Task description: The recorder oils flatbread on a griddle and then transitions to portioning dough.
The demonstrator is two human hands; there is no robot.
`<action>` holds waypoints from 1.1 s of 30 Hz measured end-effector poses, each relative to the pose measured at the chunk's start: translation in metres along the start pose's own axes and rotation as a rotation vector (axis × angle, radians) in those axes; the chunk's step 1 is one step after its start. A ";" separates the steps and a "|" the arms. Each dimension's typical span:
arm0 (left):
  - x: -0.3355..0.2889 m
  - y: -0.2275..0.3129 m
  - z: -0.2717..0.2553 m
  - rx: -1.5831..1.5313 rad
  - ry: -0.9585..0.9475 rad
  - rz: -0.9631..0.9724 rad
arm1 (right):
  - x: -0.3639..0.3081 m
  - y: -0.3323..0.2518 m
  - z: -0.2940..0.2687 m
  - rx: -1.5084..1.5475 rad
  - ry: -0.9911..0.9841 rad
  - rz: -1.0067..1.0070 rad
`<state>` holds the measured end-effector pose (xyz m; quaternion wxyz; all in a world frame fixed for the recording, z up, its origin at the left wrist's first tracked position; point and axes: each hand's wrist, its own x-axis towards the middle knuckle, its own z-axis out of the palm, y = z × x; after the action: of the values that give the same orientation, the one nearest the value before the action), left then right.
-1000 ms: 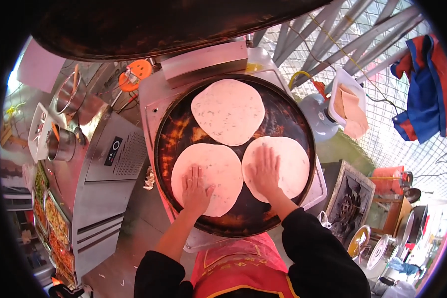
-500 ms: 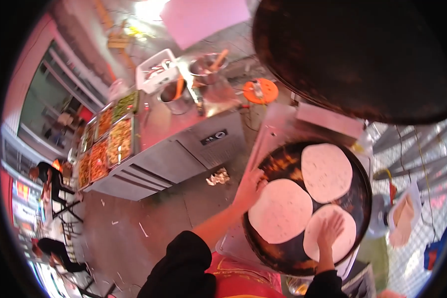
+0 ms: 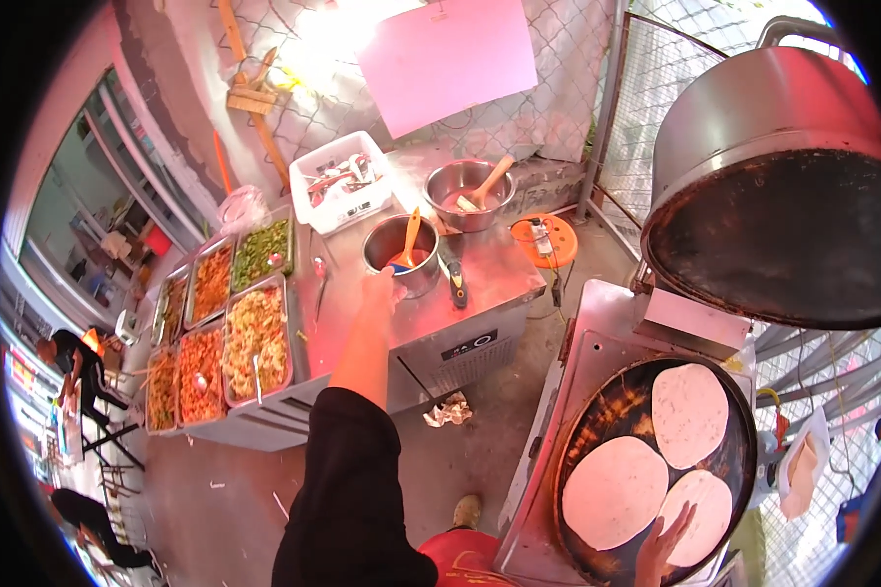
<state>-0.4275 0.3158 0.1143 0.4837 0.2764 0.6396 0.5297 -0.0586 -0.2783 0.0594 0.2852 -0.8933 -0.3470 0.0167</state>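
Observation:
Stretched out over the metal counter, my left hand (image 3: 380, 284) is at the near side of a steel pot (image 3: 416, 281), which has an orange-handled utensil (image 3: 411, 235) standing in it. Blur hides the fingers, so their grip does not show. At the round black griddle (image 3: 570, 489), my right hand (image 3: 662, 546) has its fingers spread, at the left edge of the nearest flatbread (image 3: 707, 514). Two more pale flatbreads lie there, a left one (image 3: 615, 492) and a far one (image 3: 690, 416).
The griddle's domed lid (image 3: 773, 127) is raised at the far right. Trays of cooked food (image 3: 257, 338) fill the counter's left end. Behind the pot are a white basket (image 3: 343, 210) and a steel bowl (image 3: 470, 225). An orange stool (image 3: 546, 241) stands between counter and griddle.
My left hand has left the griddle's edge and reached across to the steel pot. My right hand has drawn back from the middle of the nearest flatbread. The view has shifted.

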 end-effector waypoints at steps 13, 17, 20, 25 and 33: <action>-0.103 0.052 -0.055 0.547 -0.442 0.499 | 0.076 -0.248 0.053 0.808 -0.224 -0.156; -0.158 0.047 -0.055 0.852 -0.668 0.565 | 0.086 -0.316 0.060 0.797 -0.252 -0.158; -0.204 0.028 -0.051 0.939 -0.772 0.674 | 0.071 -0.306 0.063 0.508 -0.076 -0.279; -0.254 -0.005 -0.048 0.912 -0.921 0.720 | 0.044 -0.276 0.032 0.380 -0.032 -0.118; -0.298 -0.057 -0.023 0.846 -1.089 0.865 | 0.021 -0.255 0.036 0.617 -0.178 -0.130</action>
<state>-0.3264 0.0315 0.1565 0.3342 0.8771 0.2974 0.1745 -0.2070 -0.0949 0.1654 0.5115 -0.7358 -0.4054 0.1806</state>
